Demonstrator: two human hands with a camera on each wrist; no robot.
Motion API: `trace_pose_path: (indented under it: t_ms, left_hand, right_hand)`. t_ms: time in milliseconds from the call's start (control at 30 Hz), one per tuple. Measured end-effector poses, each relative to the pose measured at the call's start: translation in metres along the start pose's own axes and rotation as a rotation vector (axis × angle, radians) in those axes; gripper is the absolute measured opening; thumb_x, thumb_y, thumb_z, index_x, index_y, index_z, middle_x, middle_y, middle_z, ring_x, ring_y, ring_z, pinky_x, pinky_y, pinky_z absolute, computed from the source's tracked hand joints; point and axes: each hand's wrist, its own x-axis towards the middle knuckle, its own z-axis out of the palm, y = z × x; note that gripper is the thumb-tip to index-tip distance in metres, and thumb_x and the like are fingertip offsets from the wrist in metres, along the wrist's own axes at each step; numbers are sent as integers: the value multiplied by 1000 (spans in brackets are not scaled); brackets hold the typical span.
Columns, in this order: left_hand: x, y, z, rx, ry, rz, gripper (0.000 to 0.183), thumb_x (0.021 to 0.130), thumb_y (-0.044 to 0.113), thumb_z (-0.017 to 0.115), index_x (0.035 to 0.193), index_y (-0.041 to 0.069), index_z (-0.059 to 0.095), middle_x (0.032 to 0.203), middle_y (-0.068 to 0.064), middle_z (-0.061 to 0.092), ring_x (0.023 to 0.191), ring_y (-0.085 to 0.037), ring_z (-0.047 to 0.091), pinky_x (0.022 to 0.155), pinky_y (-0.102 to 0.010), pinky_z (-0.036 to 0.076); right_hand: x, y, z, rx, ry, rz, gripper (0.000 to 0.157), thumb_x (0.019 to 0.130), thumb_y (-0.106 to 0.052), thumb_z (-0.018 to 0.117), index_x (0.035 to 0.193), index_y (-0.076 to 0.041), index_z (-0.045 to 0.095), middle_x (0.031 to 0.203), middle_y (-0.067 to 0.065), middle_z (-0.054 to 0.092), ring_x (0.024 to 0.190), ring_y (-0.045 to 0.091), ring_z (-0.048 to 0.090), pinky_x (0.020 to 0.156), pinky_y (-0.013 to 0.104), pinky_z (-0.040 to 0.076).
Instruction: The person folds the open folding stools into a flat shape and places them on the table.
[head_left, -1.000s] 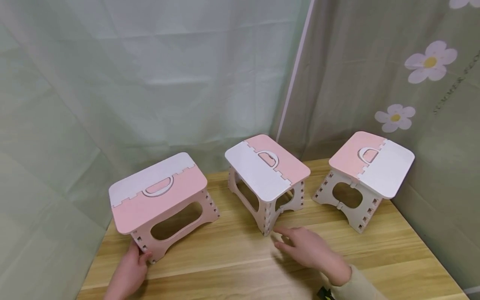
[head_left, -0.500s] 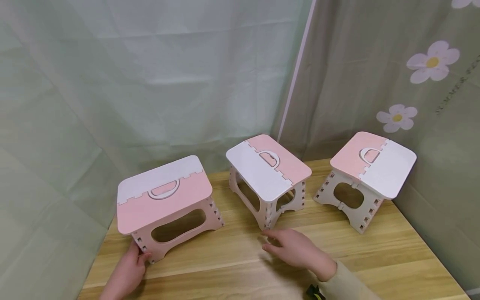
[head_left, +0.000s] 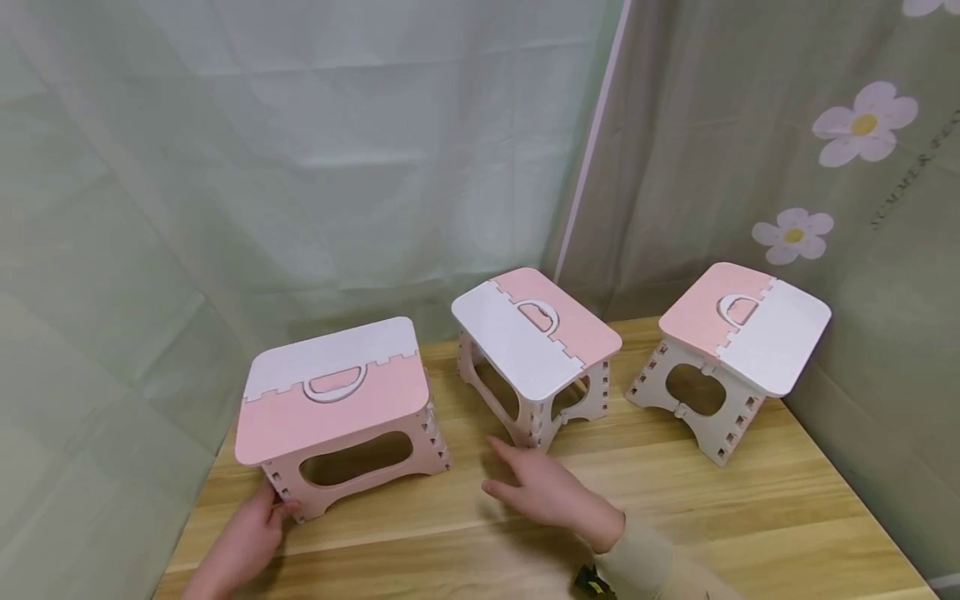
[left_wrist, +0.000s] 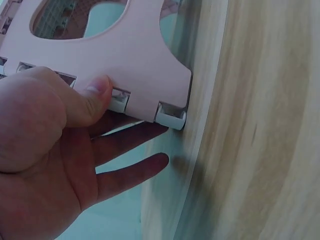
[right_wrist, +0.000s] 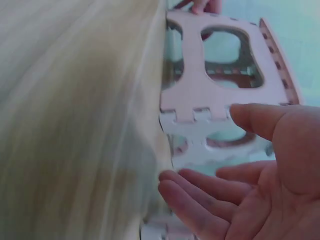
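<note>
Three pink-and-white folding stools stand upright on the wooden table. At the left stool (head_left: 322, 425), my left hand (head_left: 243, 533) pinches the lower front-left leg corner. The left wrist view shows the thumb (left_wrist: 97, 92) on the leg's pink face and the other fingers reaching behind its hinged edge. My right hand (head_left: 547, 492) is low over the table, fingers extended and spread, holding nothing. In the head view it overlaps the near foot of the middle stool (head_left: 510, 342). From the right wrist, the fingers (right_wrist: 200, 210) point toward the left stool's side (right_wrist: 195, 90).
A third stool (head_left: 780, 333) stands at the right, turned the other way. Pale curtains (head_left: 375, 167) hang behind and beside the table (head_left: 420, 550), with printed flowers (head_left: 862, 125) on the right. A small dark object (head_left: 592, 582) is by the right sleeve (head_left: 637, 558).
The left stool has turned, its far right end swinging rightward and nearer, while the left hand keeps its grip. My right hand has moved left from the middle stool's near foot toward the left stool.
</note>
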Motion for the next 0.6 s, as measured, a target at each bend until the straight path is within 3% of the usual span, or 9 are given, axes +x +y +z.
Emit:
trace_pose_path:
  t_ms: [33, 233, 367, 500, 600]
  left_hand:
    - [0, 0, -1, 3, 1, 7, 39, 107, 0, 60, 139, -16, 45, 131, -38, 61, 123, -52, 61, 99, -67, 50]
    - [-2, -4, -3, 12, 10, 29, 38, 106, 0, 62, 138, -15, 48, 129, -35, 65, 121, -48, 64, 97, -64, 52]
    - [-2, -4, -4, 1, 4, 34, 41, 106, 2, 62, 140, -15, 47, 131, -36, 64, 121, -47, 64, 97, -64, 52]
    - [0, -2, -6, -26, -37, -3, 46, 107, 5, 62, 145, -15, 44, 134, -35, 63, 121, -45, 65, 98, -61, 53]
    - [1, 0, -6, -62, -58, -39, 53, 106, 15, 68, 147, -10, 44, 135, -29, 65, 119, -37, 67, 95, -51, 58]
  right_hand:
    - [3, -3, 4, 5, 4, 0, 74, 106, -41, 68, 162, 0, 42, 153, 16, 58, 136, 30, 60, 111, 48, 49]
    - [23, -14, 28, -3, 25, -8, 89, 103, -41, 74, 169, -6, 26, 160, 16, 51, 141, 31, 55, 114, 46, 48]
    - [35, -20, 41, -17, 70, -7, 90, 101, -40, 75, 170, -9, 26, 159, 16, 52, 138, 32, 59, 109, 46, 51]
    - [44, -26, 48, -21, 103, -20, 86, 101, -39, 75, 168, -7, 32, 157, 16, 54, 131, 29, 64, 106, 42, 54]
    - [48, -31, 49, 4, 109, -33, 83, 101, -36, 75, 166, -5, 34, 141, 14, 68, 115, 22, 71, 97, 37, 58]
